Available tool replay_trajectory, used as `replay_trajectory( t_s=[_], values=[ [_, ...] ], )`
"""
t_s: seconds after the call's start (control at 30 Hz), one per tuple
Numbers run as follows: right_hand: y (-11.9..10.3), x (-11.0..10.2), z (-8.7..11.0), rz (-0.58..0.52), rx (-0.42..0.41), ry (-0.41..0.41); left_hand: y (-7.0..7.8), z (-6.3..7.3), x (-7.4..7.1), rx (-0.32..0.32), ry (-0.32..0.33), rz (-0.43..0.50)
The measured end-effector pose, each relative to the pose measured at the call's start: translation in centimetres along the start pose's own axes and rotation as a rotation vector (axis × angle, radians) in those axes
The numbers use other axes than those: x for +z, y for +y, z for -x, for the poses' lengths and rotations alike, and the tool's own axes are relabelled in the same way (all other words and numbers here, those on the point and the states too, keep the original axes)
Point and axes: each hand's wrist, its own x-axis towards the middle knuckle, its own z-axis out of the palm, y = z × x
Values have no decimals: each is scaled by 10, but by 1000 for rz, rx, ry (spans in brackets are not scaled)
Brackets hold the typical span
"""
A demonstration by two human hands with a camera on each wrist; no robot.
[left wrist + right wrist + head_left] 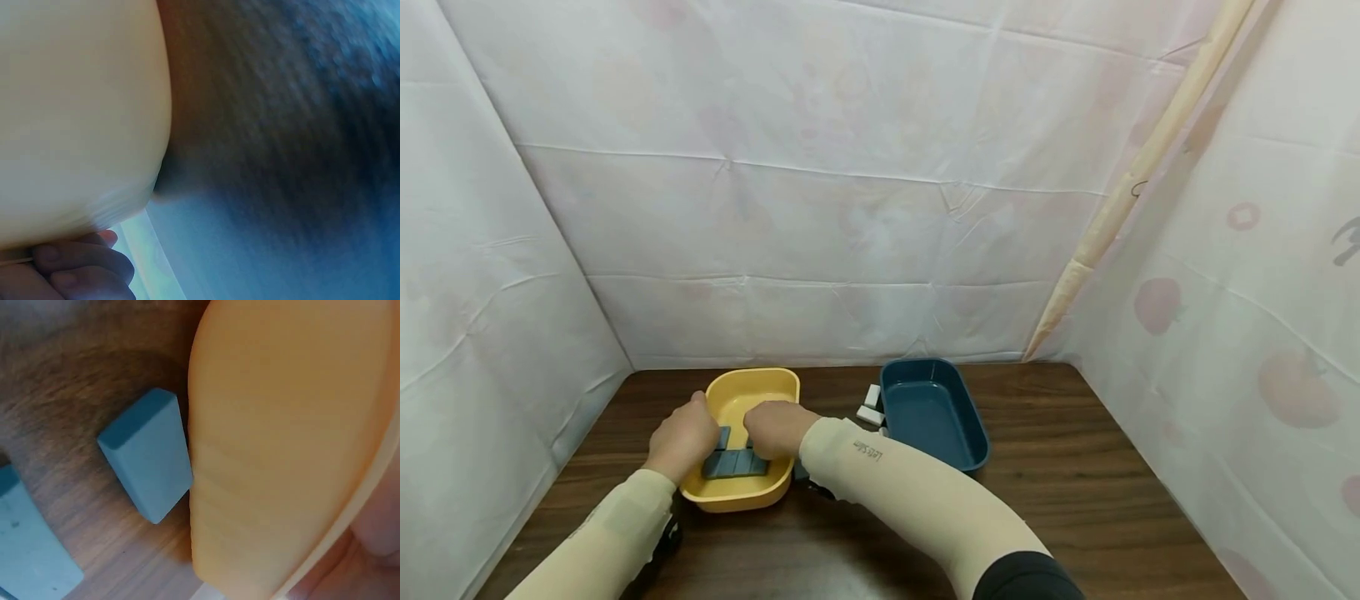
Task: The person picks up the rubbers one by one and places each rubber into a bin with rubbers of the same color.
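A yellow tray point(741, 502) stands at the left of the table, with several grey-blue blocks point(735, 463) lying side by side in it. My left hand point(683, 437) is over its left rim, beside another grey-blue block point(723, 437). Curled fingers point(94, 270) show past the tray's edge in the left wrist view. Over the tray's right side, my right hand point(777, 428) reaches inward, fingers bent down close to the blocks. In the right wrist view it shows partly behind the rim. The fingertips are hidden, so I cannot tell what either hand holds.
Two blue blocks lie on the wooden table right of the yellow tray: one block point(149, 459) close to its wall, another block point(37, 544) farther off. A dark blue tray point(934, 408) stands to the right, with white blocks point(871, 414) beside it. Pale cloth walls point(820, 208) enclose the table.
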Motion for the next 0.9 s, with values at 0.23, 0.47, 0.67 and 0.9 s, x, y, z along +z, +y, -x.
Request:
replay_trajectory(
  t_s=[0.23, 0.47, 0.67, 0.9],
  values=[
    [-3, -2, 2, -81, 1, -58, 5, 6, -4, -1, -2, 9],
    [-13, 2, -5, -44, -51, -71, 7, 9, -5, 15, 12, -8],
    [-18, 5, -10, -72, -33, -79, 6, 10, -5, 28, 14, -2],
    [-12, 5, -12, -77, -64, -111, 5, 10, -4, 27, 18, -3]
  ],
)
